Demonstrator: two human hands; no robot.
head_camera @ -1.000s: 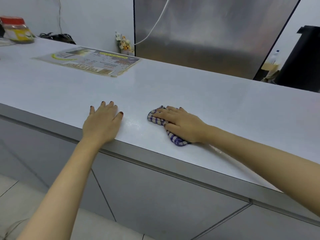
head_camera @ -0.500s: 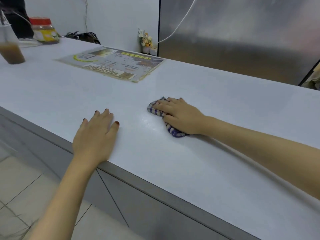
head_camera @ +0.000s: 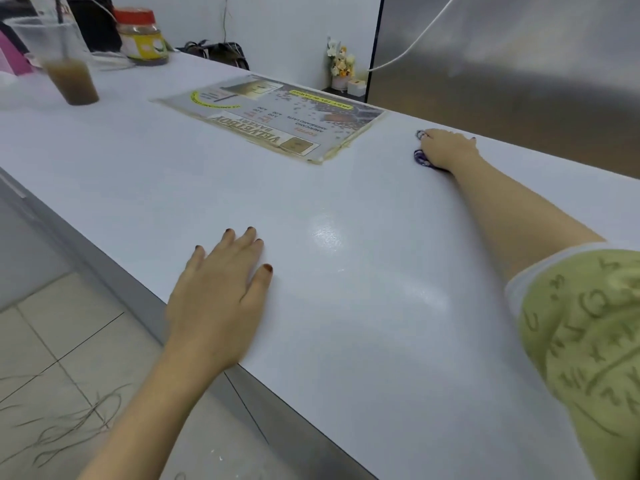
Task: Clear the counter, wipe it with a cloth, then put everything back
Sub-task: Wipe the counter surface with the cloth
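Presses cloth [head_camera: 421, 157] to counter [head_camera: 381, 341] under right hand [head_camera: 446, 150], near the far edge. Sees menu sheet [head_camera: 273, 121] flat just left of this grip, cup [head_camera: 65, 64] and jar [head_camera: 142, 38] well left beyond it, left hand [head_camera: 221, 289] flat nearer and leftward by the front edge, metal panel [head_camera: 519, 64] behind.

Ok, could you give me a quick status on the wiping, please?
Left hand flat on counter. Right hand pressing cloth near far edge. Menu lies close left of cloth; cup, jar farther left.
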